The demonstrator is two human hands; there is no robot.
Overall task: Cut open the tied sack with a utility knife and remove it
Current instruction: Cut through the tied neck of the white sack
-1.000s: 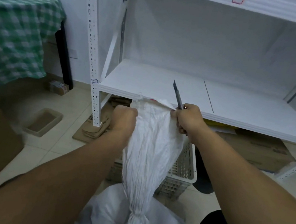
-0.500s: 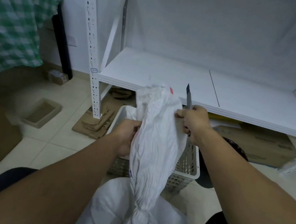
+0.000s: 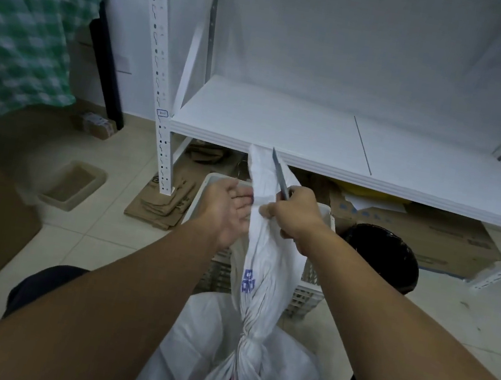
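Closest in, the white sack [image 3: 203,353] sits on the tiled floor [image 3: 96,241] right in front of the person, tied off with a tight knot [image 3: 246,342]. Above the knot the loose neck is pulled up and away, with some blue print on one side.

The left hand [image 3: 226,209] is pretty much open: palm turned toward the neck, fingers relaxed and just touching the fabric, not gripping anything. The right hand [image 3: 293,214] is curled tight round the handle of the utility knife [image 3: 279,174], and its thumb looks like it's pinching the neck at the same spot. The blade sticks up and a bit left, lying against the top of the neck. Can't tell if it's actually biting in.

Just behind the sack there's a white slotted basket [image 3: 310,281], with a black bin [image 3: 379,259] to its right and flattened cardboard [image 3: 161,208] to its left. Further back is a white shelf [image 3: 286,123] with a cardboard box [image 3: 432,238] under it, and a green checked cloth [image 3: 21,32] off on the left.
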